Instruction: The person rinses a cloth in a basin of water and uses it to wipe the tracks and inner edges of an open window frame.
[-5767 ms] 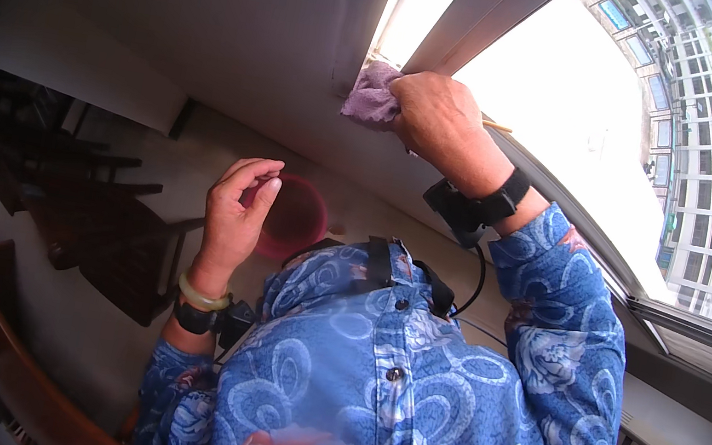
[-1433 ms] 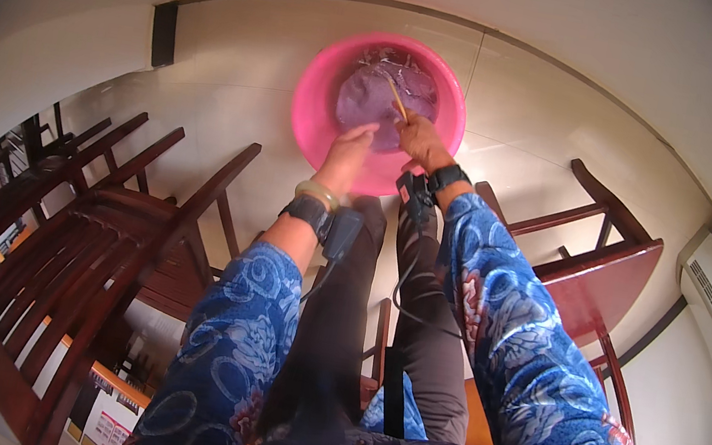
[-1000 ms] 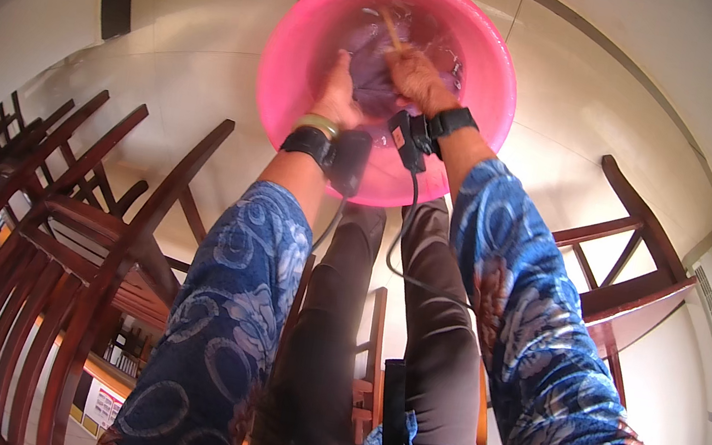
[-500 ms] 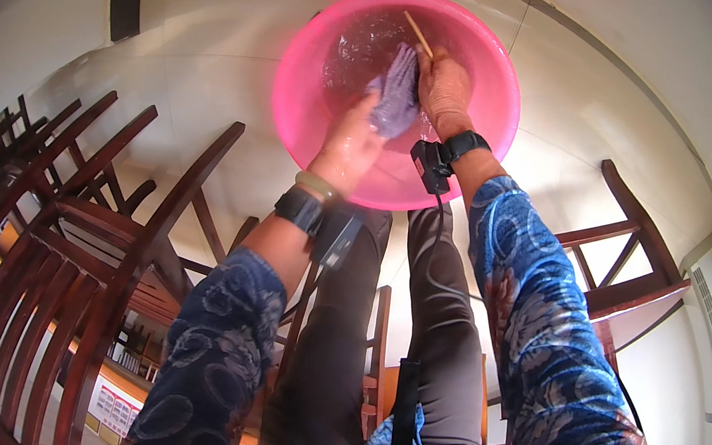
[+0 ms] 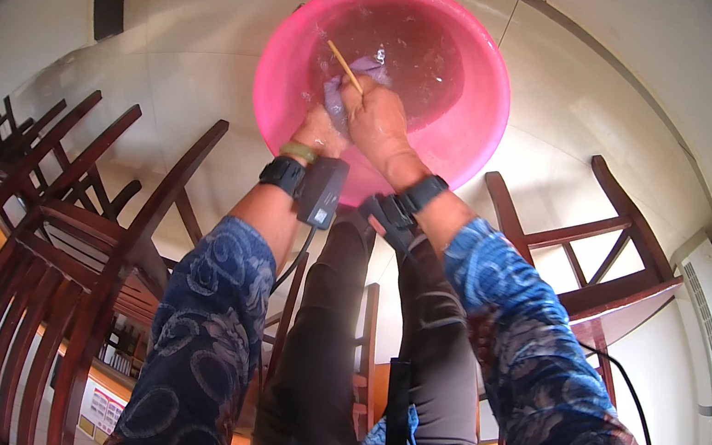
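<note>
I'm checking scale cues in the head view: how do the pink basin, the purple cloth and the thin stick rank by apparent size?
1. pink basin, by far the largest.
2. purple cloth, partly hidden by both hands.
3. thin stick, smallest.

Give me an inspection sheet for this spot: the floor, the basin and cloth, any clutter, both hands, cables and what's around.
Surface: pale tiled floor, lit by sun.
Job's things: pink basin on the floor, holding water; purple cloth in it, with a thin wooden stick above the cloth.
Clutter: nothing seen.
Hands: left hand and right hand both in the basin, gripping the cloth.
Cables: a black cable hangs from the device on the left wrist; another black cable runs by the right sleeve.
Surroundings: dark wooden chairs on the left, another wooden chair on the right.
</note>
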`<state>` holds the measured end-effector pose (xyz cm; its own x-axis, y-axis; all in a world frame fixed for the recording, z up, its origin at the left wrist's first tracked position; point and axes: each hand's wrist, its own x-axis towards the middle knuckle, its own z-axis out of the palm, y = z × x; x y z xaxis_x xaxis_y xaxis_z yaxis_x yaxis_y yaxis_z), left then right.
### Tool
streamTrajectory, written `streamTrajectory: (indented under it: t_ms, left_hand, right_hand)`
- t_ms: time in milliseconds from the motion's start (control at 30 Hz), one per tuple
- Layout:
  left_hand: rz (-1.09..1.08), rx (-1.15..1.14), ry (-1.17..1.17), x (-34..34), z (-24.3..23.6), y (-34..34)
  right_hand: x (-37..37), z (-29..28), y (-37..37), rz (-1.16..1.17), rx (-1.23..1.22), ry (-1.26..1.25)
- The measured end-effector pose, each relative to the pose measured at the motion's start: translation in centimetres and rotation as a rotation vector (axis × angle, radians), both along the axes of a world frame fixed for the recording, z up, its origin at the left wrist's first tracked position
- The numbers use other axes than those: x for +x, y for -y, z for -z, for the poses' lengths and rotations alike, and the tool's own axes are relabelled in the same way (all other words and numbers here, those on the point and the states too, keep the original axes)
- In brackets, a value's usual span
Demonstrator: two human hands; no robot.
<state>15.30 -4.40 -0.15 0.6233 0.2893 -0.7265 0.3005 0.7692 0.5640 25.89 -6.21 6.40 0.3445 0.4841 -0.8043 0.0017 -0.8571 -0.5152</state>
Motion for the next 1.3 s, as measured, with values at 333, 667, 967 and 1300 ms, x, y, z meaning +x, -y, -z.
streamTrajectory:
  t_ms: [333, 667, 967, 1300]
  left_hand:
    - [-0.356, -0.636, -0.446, 1.4, -3.5, -2.6]
    - [0.314, 0.119, 0.282, -1.8, -0.3, -2.1]
    - [-0.598, -0.787, -0.152, 1.4, -4.2, -1.4]
    - [0.444, 0.301, -0.002, -1.4, -0.8, -3.3]
  right_hand:
    - [6.7, 6.1, -0.4, -0.207, -0.128, 0.680]
    - [-1.9, -2.0, -1.2, -0.079, 0.223, 0.026]
    - [5.9, 6.2, -1.2, -0.434, -0.174, 0.549]
    - [2.7, 1.8, 1.0, 0.090, 0.060, -0.380]
